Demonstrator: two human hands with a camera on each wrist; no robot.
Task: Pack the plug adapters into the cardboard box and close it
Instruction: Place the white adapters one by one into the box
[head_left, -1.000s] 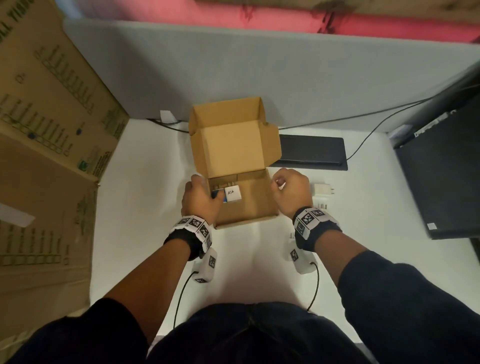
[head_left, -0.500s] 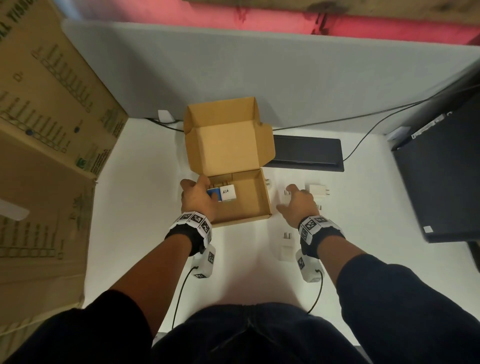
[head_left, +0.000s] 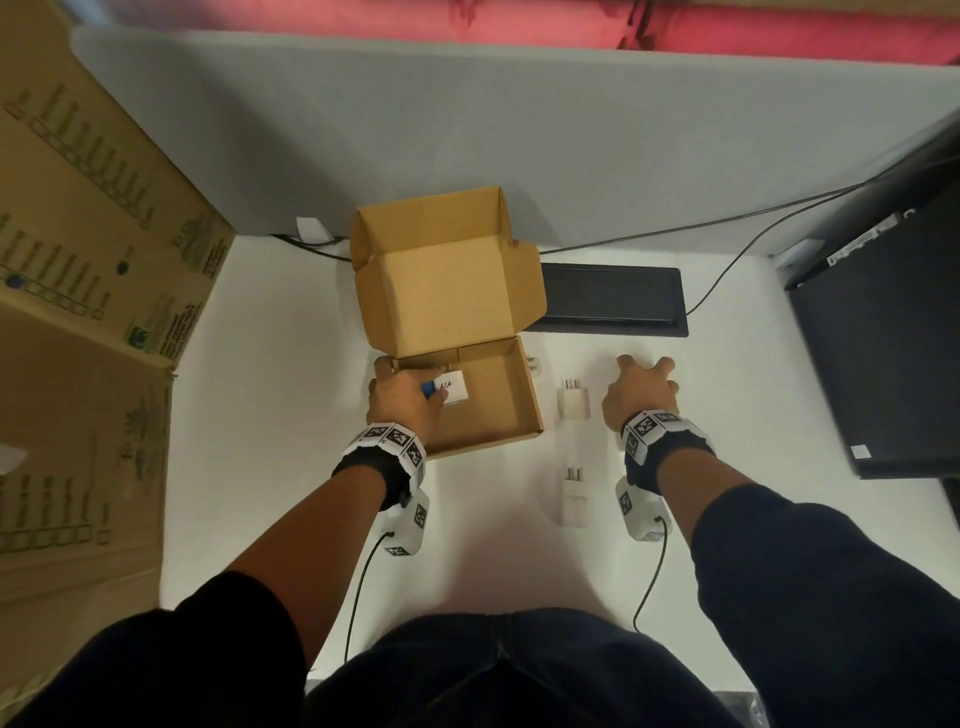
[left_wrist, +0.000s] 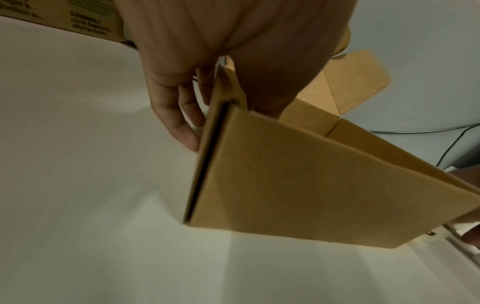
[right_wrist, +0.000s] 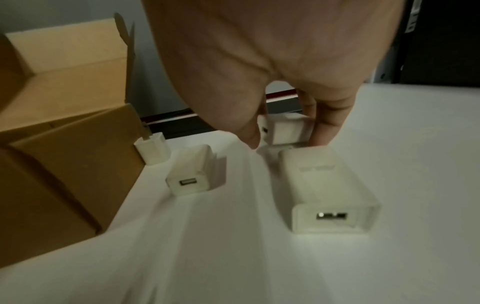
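My right hand (head_left: 641, 395) pinches a white adapter (right_wrist: 285, 131) on the table (head_left: 291, 415), thumb & fingers at its sides; grip is shallow, so it could slip on the lift. Left hand (head_left: 405, 400) grips the cardboard box (head_left: 498, 400) wall; if I let go, box may slide. Inside: one labelled adapter (head_left: 451, 391). Three others lie outside, right of box.
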